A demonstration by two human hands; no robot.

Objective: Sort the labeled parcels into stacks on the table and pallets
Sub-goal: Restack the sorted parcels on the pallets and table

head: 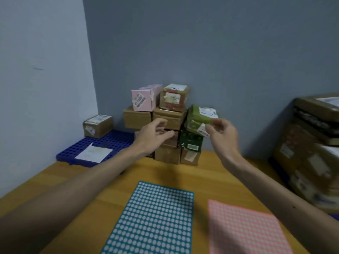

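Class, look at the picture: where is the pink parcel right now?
In the head view, the pink parcel sits atop the stack at the wall, left of a brown taped parcel, on a brown box.

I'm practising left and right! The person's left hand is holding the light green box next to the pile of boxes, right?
Not the left. The right hand holds the light green box next to the pile of boxes; the left hand holds nothing. The head view shows it.
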